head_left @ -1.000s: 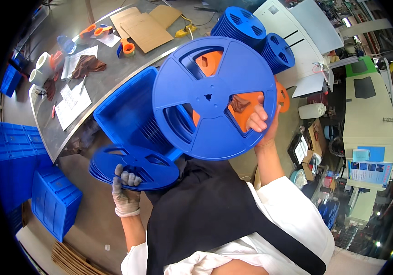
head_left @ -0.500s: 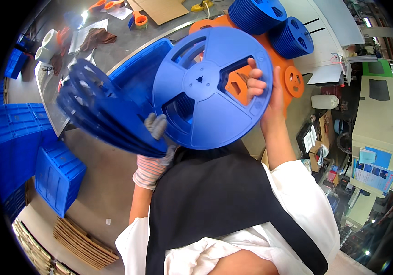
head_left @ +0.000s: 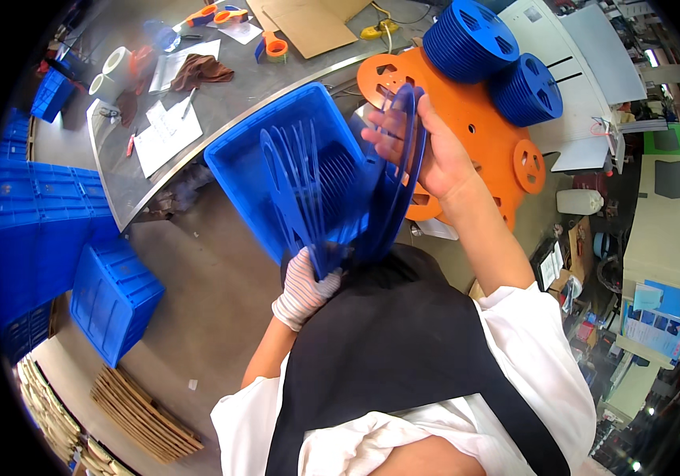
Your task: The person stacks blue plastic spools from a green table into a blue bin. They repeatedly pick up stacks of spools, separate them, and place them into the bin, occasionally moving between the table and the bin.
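My left hand (head_left: 308,287), in a striped glove, clasps the lower edges of several blue plastic reels (head_left: 283,170), which stand fanned apart and nearly edge-on. To their right, my bare right hand (head_left: 433,155) holds another blue reel (head_left: 414,170) by its upper rim, fingers on its left side and thumb on its right. This reel is also edge-on and smeared by motion; whether it is a single one I cannot tell. Beneath both hands is a blue crate (head_left: 233,143), with a row of blue reels (head_left: 338,181) inside, partly hidden by those I hold.
An orange plate-like stand (head_left: 467,95) bears two stacks of blue reels (head_left: 471,44) at the far right. The grey worktable (head_left: 138,103) holds papers, a brown cloth (head_left: 201,73) and tape dispensers (head_left: 275,47). Blue bins (head_left: 114,297) and flat cardboard (head_left: 145,412) are at left.
The right-hand reel has turned from face-on to edge-on. The left-hand reels have swung right and upright over the crate. My view has shifted slightly.
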`<state>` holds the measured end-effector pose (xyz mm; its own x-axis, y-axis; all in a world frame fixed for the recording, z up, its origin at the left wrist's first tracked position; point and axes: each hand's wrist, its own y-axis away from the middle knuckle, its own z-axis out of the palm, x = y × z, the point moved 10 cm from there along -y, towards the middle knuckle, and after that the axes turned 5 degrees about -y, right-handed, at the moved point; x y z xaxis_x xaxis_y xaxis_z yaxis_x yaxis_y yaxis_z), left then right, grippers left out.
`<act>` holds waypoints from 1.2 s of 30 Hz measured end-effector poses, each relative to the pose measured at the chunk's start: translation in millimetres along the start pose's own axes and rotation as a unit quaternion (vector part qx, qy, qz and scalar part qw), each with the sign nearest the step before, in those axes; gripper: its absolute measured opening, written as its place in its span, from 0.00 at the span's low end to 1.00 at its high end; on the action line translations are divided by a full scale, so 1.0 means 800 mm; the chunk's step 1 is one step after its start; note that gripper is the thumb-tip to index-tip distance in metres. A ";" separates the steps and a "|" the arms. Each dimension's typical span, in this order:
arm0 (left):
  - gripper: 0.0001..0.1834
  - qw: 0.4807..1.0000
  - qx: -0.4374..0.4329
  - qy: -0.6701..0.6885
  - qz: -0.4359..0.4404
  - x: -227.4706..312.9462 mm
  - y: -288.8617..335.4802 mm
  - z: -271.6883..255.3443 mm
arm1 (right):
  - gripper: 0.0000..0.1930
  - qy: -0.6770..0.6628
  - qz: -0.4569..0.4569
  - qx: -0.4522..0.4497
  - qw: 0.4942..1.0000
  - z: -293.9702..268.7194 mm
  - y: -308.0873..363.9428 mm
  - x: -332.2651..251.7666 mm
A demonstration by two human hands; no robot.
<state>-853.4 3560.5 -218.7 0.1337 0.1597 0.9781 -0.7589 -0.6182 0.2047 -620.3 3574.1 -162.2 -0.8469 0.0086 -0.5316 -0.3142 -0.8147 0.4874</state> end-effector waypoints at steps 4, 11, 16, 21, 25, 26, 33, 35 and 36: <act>0.21 0.939 0.040 0.339 -0.042 -0.028 -0.008 -0.049 | 0.25 0.094 -0.014 0.025 0.995 -0.039 0.005 -0.008; 0.21 0.788 0.143 0.599 0.015 -0.109 0.040 -0.150 | 0.31 0.285 -0.115 0.156 0.939 -0.133 0.052 -0.037; 0.20 0.721 0.134 0.670 0.109 -0.103 0.073 -0.178 | 0.26 0.262 -0.168 0.188 0.931 -0.170 0.073 -0.039; 0.20 0.722 0.187 0.658 0.101 -0.095 0.083 -0.187 | 0.29 0.134 -0.195 0.103 0.966 -0.164 0.082 -0.058; 0.17 0.684 0.181 0.699 0.108 -0.073 0.076 -0.185 | 0.25 0.037 -0.253 0.063 0.965 -0.168 0.099 -0.085; 0.17 0.658 0.154 0.727 0.121 -0.070 0.072 -0.180 | 0.24 0.018 -0.274 0.059 0.960 -0.177 0.105 -0.099; 0.21 0.734 0.194 0.638 0.132 -0.069 0.080 -0.182 | 0.22 -0.164 -0.248 -0.088 0.951 -0.152 0.111 -0.107; 0.23 0.758 0.200 0.612 0.107 -0.092 0.084 -0.194 | 0.22 -0.186 -0.238 -0.118 0.946 -0.137 0.118 -0.102; 0.23 0.770 0.182 0.601 0.110 -0.097 0.081 -0.196 | 0.23 -0.194 -0.239 -0.123 0.943 -0.130 0.118 -0.100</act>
<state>-1012.5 3628.6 -287.8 -0.8256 0.4825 0.2925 -0.4207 -0.8718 0.2508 -537.5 3435.9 -145.4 -0.7421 0.5819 -0.3327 -0.6316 -0.7733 0.0564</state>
